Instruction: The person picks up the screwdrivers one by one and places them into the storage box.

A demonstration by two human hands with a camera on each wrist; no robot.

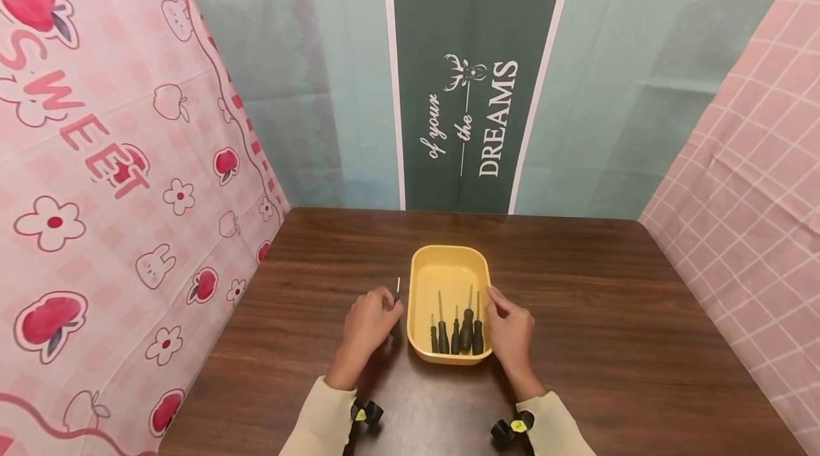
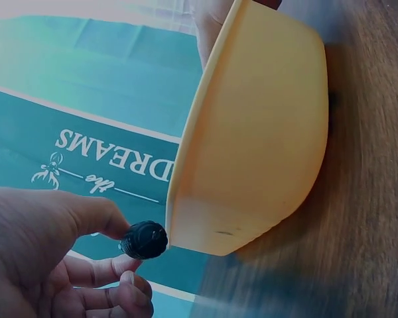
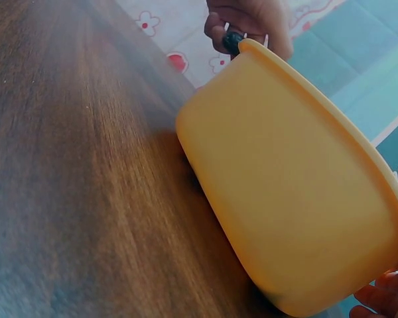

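Observation:
A yellow rectangular bin (image 1: 448, 267) stands on the wooden table between the two hands. Inside it lie several black-handled screwdrivers (image 1: 468, 328), side by side with their shafts toward the far end. My left hand (image 1: 371, 317), just left of the bin, pinches another small screwdriver (image 2: 144, 240) between thumb and fingers, its tip up in the head view. The handle's butt end faces the left wrist camera, close to the bin's rim. On the other side, my right hand (image 1: 511, 324) grips the bin's right rim; its fingers (image 3: 381, 298) are partly cut off in the right wrist view.
The dark brown table (image 1: 608, 314) extends around the bin on all sides. Behind it hangs a green curtain (image 1: 474, 15) with white lettering. Pink printed cloth (image 1: 128, 228) walls the left, and pink checked cloth (image 1: 756, 193) the right. Black wrist cameras (image 1: 366, 413) sit at both cuffs.

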